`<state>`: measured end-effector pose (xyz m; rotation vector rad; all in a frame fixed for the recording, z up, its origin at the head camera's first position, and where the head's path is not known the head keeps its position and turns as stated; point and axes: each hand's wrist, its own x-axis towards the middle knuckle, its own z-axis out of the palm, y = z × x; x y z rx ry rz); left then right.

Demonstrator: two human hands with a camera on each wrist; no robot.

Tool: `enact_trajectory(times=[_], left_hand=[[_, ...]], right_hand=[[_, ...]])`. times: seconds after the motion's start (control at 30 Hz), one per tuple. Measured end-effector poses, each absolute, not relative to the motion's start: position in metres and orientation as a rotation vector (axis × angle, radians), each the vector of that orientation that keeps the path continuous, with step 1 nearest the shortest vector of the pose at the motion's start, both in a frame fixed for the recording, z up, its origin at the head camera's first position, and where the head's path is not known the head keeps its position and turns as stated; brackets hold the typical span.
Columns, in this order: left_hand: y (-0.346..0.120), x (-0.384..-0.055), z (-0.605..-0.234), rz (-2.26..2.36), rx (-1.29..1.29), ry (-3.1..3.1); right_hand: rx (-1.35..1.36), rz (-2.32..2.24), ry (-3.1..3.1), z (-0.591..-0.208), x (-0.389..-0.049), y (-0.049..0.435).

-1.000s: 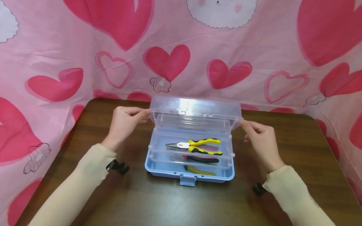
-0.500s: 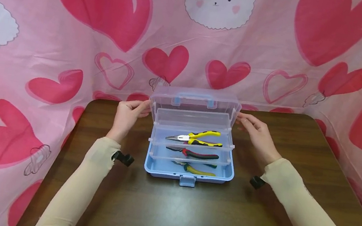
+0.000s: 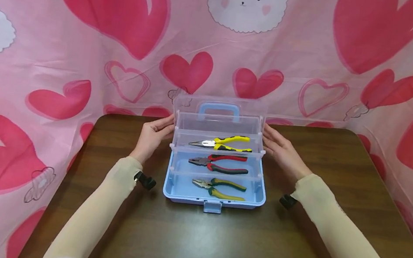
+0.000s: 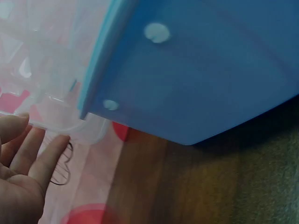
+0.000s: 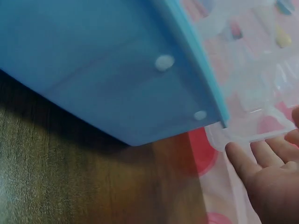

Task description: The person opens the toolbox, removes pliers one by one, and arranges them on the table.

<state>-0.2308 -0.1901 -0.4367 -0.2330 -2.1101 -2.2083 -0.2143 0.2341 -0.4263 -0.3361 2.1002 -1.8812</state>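
Currently, from the head view, my left hand (image 3: 151,136) and right hand (image 3: 284,153) lie at opposite sides of the raised clear plastic lid (image 3: 254,110) with its light-blue handle (image 3: 220,105), fingers fairly straight, not curled round it. Between them and nearer me sits the light-blue plastic toolbox (image 3: 181,197) on the dark brown wood-grain table (image 3: 190,241). Closest to my grip, the yellow-and-black long-nose pliers (image 3: 224,140) lie in a clear plastic tray (image 3: 181,136); nearer me come the red-and-black pliers (image 3: 209,162), then the green-and-yellow pliers (image 3: 213,190). Uneven pressure from my two sides might twist the lid, and a jolt might slide the yellow pair.

From the left wrist, my thumb and fingers stand apart at the lid's edge; whether they touch, I cannot tell. Letting go too soon could leave the lid to tip, lacking any firm hold.

From the right wrist, my spread fingertips also sit at that edge, contact unclear; if they slip, that side may lag and strain the hinges.
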Motion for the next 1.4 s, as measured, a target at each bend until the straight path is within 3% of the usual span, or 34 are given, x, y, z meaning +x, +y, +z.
enact_trajectory(times=[0.53, 1.4], left_hand=[[-0.191, -0.244, -0.456, -2.213, -0.047, -2.334], [-0.195, -0.231, -0.474, -2.310, -0.006, -2.376]], right_hand=[[-0.289, -1.906, 1.898, -0.443, -0.237, 0.230], [-0.206, -1.875, 1.890, -0.459, -0.232, 0.229]])
